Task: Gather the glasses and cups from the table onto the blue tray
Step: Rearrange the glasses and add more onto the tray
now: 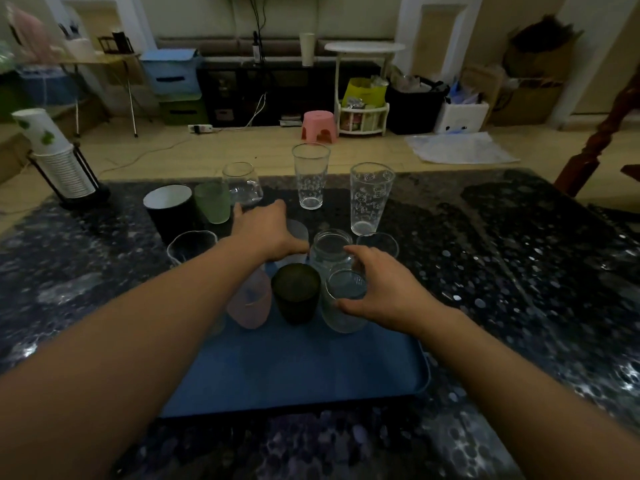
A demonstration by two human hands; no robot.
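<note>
Mostly clear glasses [371, 198], blue tray [294, 372].

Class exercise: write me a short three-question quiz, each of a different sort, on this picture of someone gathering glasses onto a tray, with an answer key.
1. True or false: the dark green cup stands on the blue tray.
2. Which hand curls around the rim of a clear glass? A) left hand B) right hand
3. Fill in: the two tall patterned glasses stand on the ____, beyond the tray.

Key: 1 true; 2 B; 3 table.
</note>
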